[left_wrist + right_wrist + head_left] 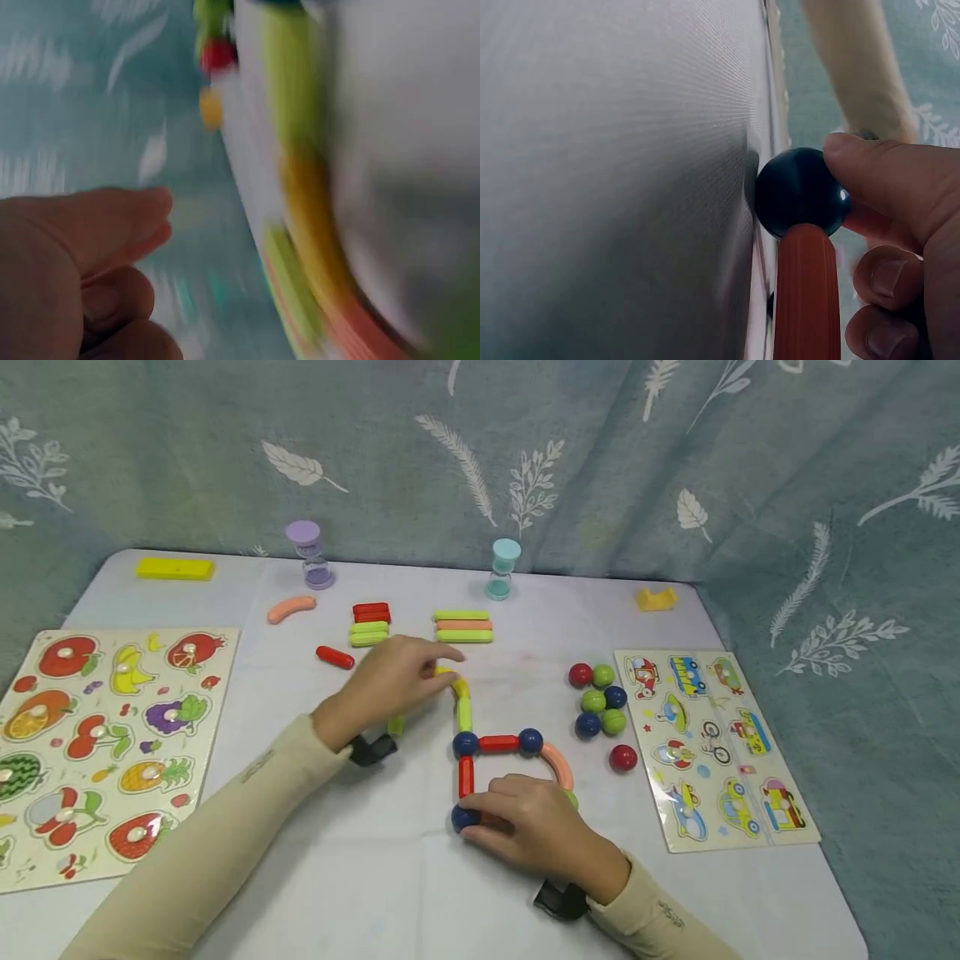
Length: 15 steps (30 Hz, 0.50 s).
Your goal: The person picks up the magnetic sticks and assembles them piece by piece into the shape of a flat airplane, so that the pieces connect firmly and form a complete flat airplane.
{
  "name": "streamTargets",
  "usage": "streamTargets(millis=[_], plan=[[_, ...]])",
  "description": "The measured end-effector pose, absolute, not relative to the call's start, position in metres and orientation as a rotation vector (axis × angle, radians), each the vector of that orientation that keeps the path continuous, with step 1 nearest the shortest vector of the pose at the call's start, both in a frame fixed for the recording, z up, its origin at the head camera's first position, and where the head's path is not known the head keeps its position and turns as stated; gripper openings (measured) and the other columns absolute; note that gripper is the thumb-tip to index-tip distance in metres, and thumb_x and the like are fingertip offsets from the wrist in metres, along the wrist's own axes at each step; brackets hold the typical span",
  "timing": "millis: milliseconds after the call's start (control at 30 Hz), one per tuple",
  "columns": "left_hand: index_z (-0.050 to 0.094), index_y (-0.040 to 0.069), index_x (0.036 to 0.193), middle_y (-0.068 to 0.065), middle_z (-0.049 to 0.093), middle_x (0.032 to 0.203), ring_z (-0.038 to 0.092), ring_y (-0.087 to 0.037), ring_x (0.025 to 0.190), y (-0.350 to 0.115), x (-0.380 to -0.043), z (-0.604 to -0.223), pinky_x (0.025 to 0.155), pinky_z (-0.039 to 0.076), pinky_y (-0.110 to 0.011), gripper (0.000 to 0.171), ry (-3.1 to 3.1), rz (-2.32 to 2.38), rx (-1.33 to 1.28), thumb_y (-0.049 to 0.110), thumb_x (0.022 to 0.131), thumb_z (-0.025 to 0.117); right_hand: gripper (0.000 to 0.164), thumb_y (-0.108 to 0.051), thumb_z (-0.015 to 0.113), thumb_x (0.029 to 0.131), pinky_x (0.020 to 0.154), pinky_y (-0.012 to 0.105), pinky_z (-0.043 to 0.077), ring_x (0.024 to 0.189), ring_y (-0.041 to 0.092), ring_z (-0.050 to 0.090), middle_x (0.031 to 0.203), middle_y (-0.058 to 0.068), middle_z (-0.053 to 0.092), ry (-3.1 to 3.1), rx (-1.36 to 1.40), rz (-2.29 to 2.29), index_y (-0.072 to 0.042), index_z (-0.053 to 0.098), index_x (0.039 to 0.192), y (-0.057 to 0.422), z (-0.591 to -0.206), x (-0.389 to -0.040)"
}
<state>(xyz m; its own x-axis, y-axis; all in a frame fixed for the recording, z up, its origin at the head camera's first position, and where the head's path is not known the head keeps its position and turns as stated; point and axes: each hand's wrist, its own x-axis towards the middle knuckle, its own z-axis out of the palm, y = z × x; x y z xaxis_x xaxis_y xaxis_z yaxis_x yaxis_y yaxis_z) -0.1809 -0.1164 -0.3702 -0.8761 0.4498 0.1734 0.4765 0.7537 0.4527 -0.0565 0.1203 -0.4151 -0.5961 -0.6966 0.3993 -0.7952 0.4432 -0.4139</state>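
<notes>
My left hand (pixel 397 681) hovers by a yellow curved rod (pixel 459 685), thumb and forefinger apart with nothing between them. That rod meets a lime straight rod (pixel 464 715), which joins a blue ball (pixel 465 743). In the left wrist view, a pinkish curved piece (pixel 364 330) continues from the yellow rod. From the ball, red rods lead right (pixel 498 743) and down (pixel 466 774). My right hand (pixel 536 822) pinches the lower blue ball (pixel 799 191), where an orange-red rod (pixel 807 292) attaches. A peach curved rod (pixel 558 766) runs to a green ball (pixel 572 799), partly hidden by my right hand.
Loose balls (pixel 592 701) lie right of the build. Spare rods (pixel 463 625) are stacked behind, near two sand timers (pixel 500 568). A fruit puzzle board (pixel 168 693) is at left, a vehicle puzzle board (pixel 705 785) at right. A lime piece (pixel 395 725) shows beneath my left wrist.
</notes>
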Motion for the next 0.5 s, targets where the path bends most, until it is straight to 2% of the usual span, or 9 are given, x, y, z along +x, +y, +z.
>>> streamTargets(millis=[133,333,500], plan=[[0.067,0.022,0.114,0.008,0.056,0.070,0.049,-0.012,0.064,-0.052,-0.211,-0.360,0.056,0.039,-0.028,0.028,-2.914,-0.725,-1.105,0.031,0.087,0.066,0.025,-0.036,0.072,0.081,0.054,0.012,0.026,0.061,-0.005,0.036,0.066,-0.013,0.046,-2.504,1.314,0.863,-0.022,0.071,0.102,0.124,-0.418,-0.058],[0.067,0.024,0.113,0.002,0.054,0.065,0.047,-0.014,0.061,0.006,-0.250,-0.364,0.055,0.035,-0.028,0.027,-2.956,-0.775,-1.195,0.031,0.087,0.066,0.024,-0.037,0.072,0.081,0.054,0.012,0.025,0.060,-0.005,0.034,0.065,-0.014,0.044,-2.486,1.316,0.860,-0.022,0.072,0.100,0.126,-0.421,-0.059],[0.065,0.020,0.119,0.002,0.055,0.068,0.048,-0.014,0.065,0.042,-0.260,-0.368,0.056,0.035,-0.026,0.036,-2.991,-0.721,-1.288,0.033,0.086,0.067,0.024,-0.038,0.070,0.082,0.055,0.012,0.026,0.061,-0.005,0.035,0.065,-0.015,0.045,-2.503,1.289,0.871,-0.023,0.071,0.101,0.130,-0.421,-0.058]])
